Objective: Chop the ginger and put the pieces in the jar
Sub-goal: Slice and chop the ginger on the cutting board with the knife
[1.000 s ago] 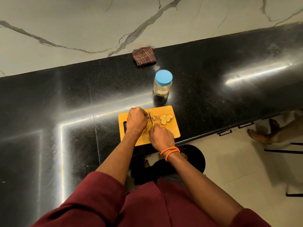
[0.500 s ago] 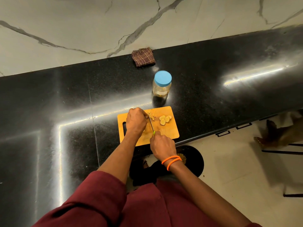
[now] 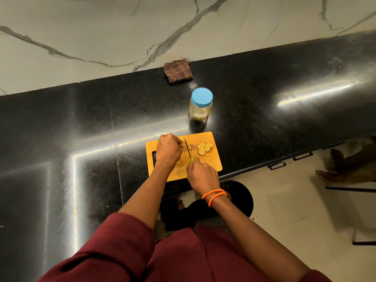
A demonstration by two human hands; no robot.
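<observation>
On the black counter lies a wooden cutting board (image 3: pixel 213 161). My left hand (image 3: pixel 167 150) is curled over a piece of ginger on the board, which it mostly hides. My right hand (image 3: pixel 201 176) grips a knife (image 3: pixel 188 149) with a green handle, its blade lying just right of my left fingers. Small ginger strips (image 3: pixel 190 145) lie beside the blade. Several round ginger slices (image 3: pixel 204 148) sit further right on the board. Behind the board stands a clear jar (image 3: pixel 201 105) with a blue lid on it.
A folded brown checked cloth (image 3: pixel 178 71) lies at the back of the counter by the marble wall. A black round bin (image 3: pixel 242 197) stands on the floor under the counter edge. Another person's feet (image 3: pixel 327 174) and dark chair legs are at the right.
My right hand has drawn the knife back toward me and slightly right along the board. My left hand stays on the ginger. The feet at the right have shifted.
</observation>
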